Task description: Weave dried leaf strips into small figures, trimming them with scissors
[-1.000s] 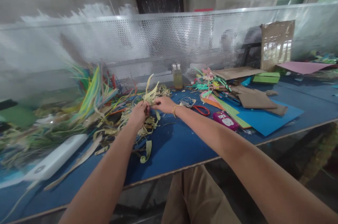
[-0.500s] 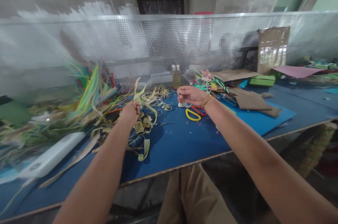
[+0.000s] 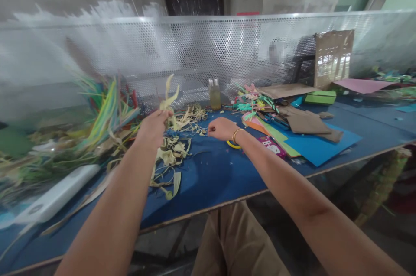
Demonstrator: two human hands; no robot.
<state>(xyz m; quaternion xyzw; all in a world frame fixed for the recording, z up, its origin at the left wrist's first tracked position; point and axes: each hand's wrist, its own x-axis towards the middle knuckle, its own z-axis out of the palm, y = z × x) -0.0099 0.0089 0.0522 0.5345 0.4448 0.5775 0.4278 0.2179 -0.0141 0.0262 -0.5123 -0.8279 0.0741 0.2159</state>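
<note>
My left hand [image 3: 152, 128] is closed around a pale yellow-green dried leaf piece [image 3: 169, 102], whose curled strips stand up above the fingers. Below and beside it, a heap of dried leaf curls [image 3: 172, 154] lies on the blue table [image 3: 208, 185]. My right hand [image 3: 223, 129], with a gold bracelet at the wrist, hovers over the table to the right of the heap. Its fingers are pinched together; whatever is between them, if anything, is too small to see. Just under that wrist shows part of a yellow loop handle [image 3: 233, 144].
A clear bottle [image 3: 214, 97] stands at the back by the perforated metal screen [image 3: 195, 46]. A white power strip [image 3: 61, 196] and coloured strips [image 3: 107, 107] lie left. Coloured paper [image 3: 321, 146], brown card [image 3: 305, 122] and a purple packet [image 3: 271, 146] lie right.
My right hand has moved left and down, closer to my left hand, and now partly covers the yellow loop. My left hand has risen slightly with the leaf piece, which now stands more upright.
</note>
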